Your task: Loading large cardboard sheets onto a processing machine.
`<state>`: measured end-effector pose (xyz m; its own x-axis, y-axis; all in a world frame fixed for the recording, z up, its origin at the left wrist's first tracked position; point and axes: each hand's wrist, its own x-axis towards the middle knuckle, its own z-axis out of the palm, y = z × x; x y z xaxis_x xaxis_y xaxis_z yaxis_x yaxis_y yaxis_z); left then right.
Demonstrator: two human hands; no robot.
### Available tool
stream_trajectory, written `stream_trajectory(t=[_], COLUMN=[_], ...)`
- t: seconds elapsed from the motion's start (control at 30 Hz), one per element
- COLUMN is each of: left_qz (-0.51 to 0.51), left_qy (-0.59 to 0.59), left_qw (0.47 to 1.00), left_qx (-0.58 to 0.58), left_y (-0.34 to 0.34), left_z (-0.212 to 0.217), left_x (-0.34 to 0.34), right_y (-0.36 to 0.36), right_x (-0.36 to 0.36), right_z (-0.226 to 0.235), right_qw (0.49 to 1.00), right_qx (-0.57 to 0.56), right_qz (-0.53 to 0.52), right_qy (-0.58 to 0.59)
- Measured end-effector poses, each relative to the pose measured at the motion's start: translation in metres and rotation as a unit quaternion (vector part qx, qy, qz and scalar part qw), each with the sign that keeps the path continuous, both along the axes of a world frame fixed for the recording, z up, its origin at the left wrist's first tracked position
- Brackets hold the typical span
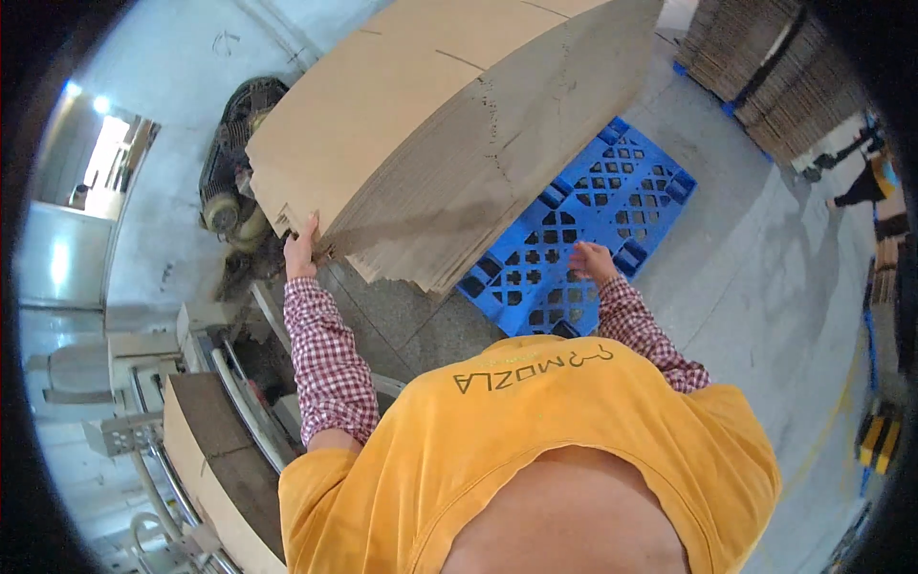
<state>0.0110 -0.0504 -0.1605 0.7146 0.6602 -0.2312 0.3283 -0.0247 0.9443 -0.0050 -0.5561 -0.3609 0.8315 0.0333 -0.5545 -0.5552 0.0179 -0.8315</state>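
Note:
A tall stack of flat brown cardboard sheets (382, 105) stands in front of me, its layered edges (459, 191) facing right and toward me. At the near left corner of the stack, my left hand (301, 251) is closed on the corner of the cardboard, which looks torn or notched there. How many sheets it holds I cannot make out. My right hand (593, 262) is apart from the stack, above the blue plastic pallet (545, 251). Its fingers are curled in, with nothing seen in them. Checked sleeves cover both forearms.
A motor with a belt guard (226, 206) sits against the wall, left of the stack. Nearer on the left is a machine frame with rails (153, 450) and cardboard (215, 469) on it. More cardboard stacks (765, 77) stand far right, and another person (865, 182) is at the right edge.

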Motion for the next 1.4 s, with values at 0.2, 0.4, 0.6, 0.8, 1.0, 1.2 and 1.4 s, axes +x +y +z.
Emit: stream_trajectory(t=[0.2, 0.4, 0.6, 0.8, 1.0, 1.2, 1.4], left_qz=[-0.090, -0.075, -0.056, -0.077, -0.098, -0.061, -0.066], left_qy=[-0.073, 0.006, 0.052, -0.066, 0.001, -0.053, -0.047], left_qw=[0.987, 0.992, 0.996, 0.990, 0.985, 0.995, 0.982], left_qx=[-0.114, -0.099, -0.046, -0.101, -0.141, -0.065, -0.168], left_y=[0.030, 0.042, 0.035, 0.064, 0.050, 0.026, 0.048], left_z=[0.002, -0.009, -0.011, -0.023, -0.018, -0.006, -0.009], left_x=[0.004, 0.000, 0.011, 0.010, 0.003, -0.001, 0.003], right_y=[0.034, 0.068, 0.070, 0.059, 0.068, 0.067, 0.066], right_x=[0.033, 0.060, 0.059, 0.054, 0.068, 0.062, 0.067], right_z=[0.044, 0.076, 0.066, 0.061, 0.077, 0.070, 0.066], right_qw=[0.995, 0.981, 0.979, 0.984, 0.980, 0.982, 0.984], right_qx=[0.079, 0.160, 0.186, 0.165, 0.170, 0.169, 0.158], right_qz=[-0.054, -0.036, -0.031, -0.044, -0.043, -0.047, -0.061], right_qy=[-0.014, -0.101, -0.077, -0.056, -0.097, -0.072, -0.046])
